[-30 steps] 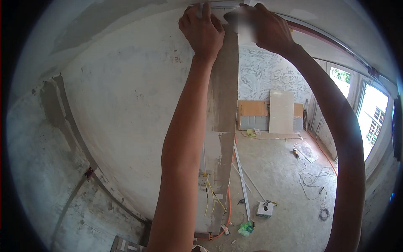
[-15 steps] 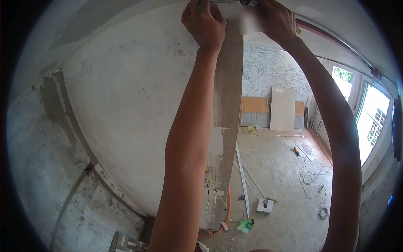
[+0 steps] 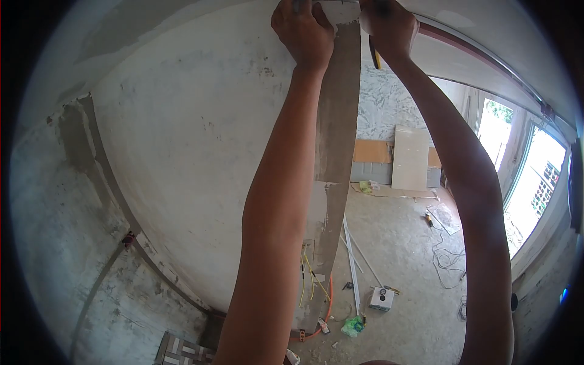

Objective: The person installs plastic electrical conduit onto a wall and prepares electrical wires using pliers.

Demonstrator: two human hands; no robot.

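Both arms reach up to the top of the wall, where the upper edge of the view crops my hands. My left hand [image 3: 306,33] is curled at the top of the wall corner, thumb to the right; a small dark thing shows between its fingers. Just right of the corner, my right hand [image 3: 390,29] is closed around a tool with a black and yellow handle [image 3: 375,55] that sticks out below the fist. The tool's working end is hidden. Between the hands lies a pale strip [image 3: 340,11] above the grey plaster band [image 3: 337,91].
A metal rail [image 3: 486,58] runs along the ceiling at right. Yellow wires [image 3: 309,274] and an orange conduit [image 3: 330,298] come from the wall's lower end. On the floor are white strips [image 3: 351,267], a white box [image 3: 382,298], a green bag [image 3: 352,326] and a cable [image 3: 447,258].
My right hand has moved left, closer to my left hand, and the black and yellow handle now hangs below it. The left hand has shifted slightly right and down in view.
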